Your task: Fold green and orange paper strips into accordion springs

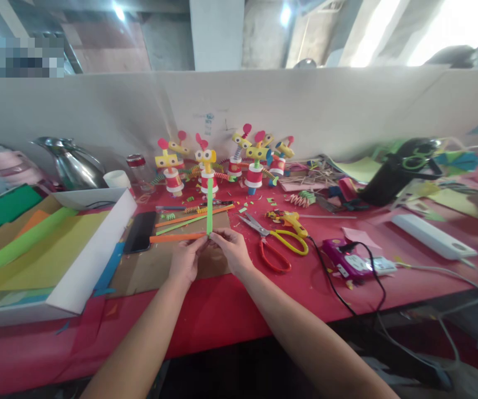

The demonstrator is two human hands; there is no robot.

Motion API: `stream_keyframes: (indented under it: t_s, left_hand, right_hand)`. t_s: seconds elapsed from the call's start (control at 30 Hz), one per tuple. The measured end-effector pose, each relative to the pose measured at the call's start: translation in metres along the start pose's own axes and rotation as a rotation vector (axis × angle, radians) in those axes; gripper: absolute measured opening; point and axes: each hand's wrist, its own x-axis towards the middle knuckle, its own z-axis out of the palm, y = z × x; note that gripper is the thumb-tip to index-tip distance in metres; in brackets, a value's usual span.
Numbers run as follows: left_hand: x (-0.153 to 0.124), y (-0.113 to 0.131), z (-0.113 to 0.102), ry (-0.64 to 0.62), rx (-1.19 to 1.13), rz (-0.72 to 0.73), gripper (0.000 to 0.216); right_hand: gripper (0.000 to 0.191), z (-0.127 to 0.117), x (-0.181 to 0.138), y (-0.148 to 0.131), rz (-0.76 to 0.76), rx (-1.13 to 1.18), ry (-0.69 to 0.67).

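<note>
My left hand [188,257] and my right hand [231,250] meet above a brown cardboard sheet [151,274], fingertips pinched close together. Between them two paper strips join at a right angle: an orange paper strip [172,238] runs out to the left, and a green paper strip [209,208] points away from me. The exact joint is covered by my fingers. Behind my hands, another orange strip [172,223] and a light green strip [187,223] lie on the cardboard. Small coiled paper springs [191,210] rest near its far edge.
Scissors [270,238] and a yellow glue gun [291,223] lie right of my hands, its cord reaching a purple power strip [347,260]. A phone [140,233] and a white box of coloured paper [93,249] are left. Several paper-cup figures [255,174] stand behind.
</note>
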Motion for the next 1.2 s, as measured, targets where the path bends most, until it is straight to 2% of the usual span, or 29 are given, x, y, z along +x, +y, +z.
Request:
stream_keyframes:
  t_s: [0.3, 0.47, 0.67, 1.0, 1.2]
  left_hand:
    - [-0.004, -0.001, 0.0, -0.032, 0.117, 0.081, 0.027]
    - [-0.003, 0.002, 0.0, -0.072, 0.079, 0.04, 0.028]
    - [0.0, 0.004, -0.002, 0.009, -0.016, -0.033, 0.021]
    - [0.006, 0.006, -0.011, -0.099, 0.096, -0.058, 0.028]
    - [0.004, 0.007, -0.007, -0.077, 0.1, -0.034, 0.031]
  right_hand:
    - [0.016, 0.0, 0.0, -0.001, 0.022, -0.006, 0.035]
    - [0.015, -0.003, 0.003, -0.005, 0.063, 0.036, 0.038]
    - [0.015, -0.003, 0.003, -0.007, 0.09, 0.029, 0.017]
    - [0.02, -0.008, 0.005, 0.004, 0.046, 0.054, -0.045]
    - [0.019, -0.003, 0.0, 0.0, 0.039, 0.047, 0.02]
